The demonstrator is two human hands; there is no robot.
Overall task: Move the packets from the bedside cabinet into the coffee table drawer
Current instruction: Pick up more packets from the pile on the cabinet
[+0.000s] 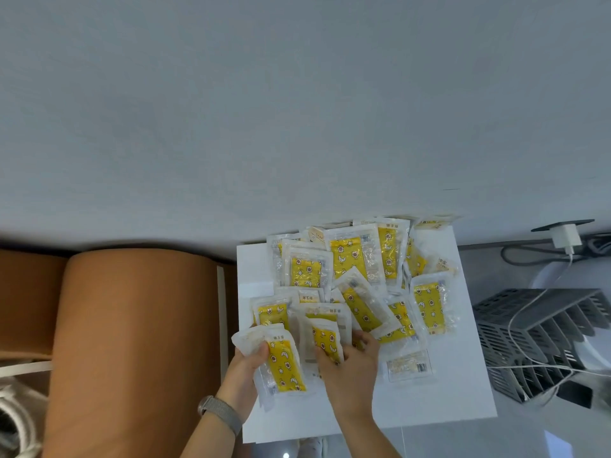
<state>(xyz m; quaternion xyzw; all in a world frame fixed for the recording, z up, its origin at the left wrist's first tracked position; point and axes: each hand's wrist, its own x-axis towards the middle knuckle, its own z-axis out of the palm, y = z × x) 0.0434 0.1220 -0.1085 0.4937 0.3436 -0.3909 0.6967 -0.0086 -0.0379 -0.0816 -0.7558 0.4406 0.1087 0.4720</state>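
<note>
The white bedside cabinet (pixel 463 391) carried a loose heap of yellow packets (pixel 350 259), spread beyond both hands and overlapping, probably because they were tipped there. The left hand (pixel 246 366) gripped a small stack of packets (pixel 284 361), thumb curled over its top, likely to collect several for one trip. Just beside it, the right hand (pixel 350 361) pinched one more packet (pixel 325 337) with bent fingers. No drawer was in view.
</note>
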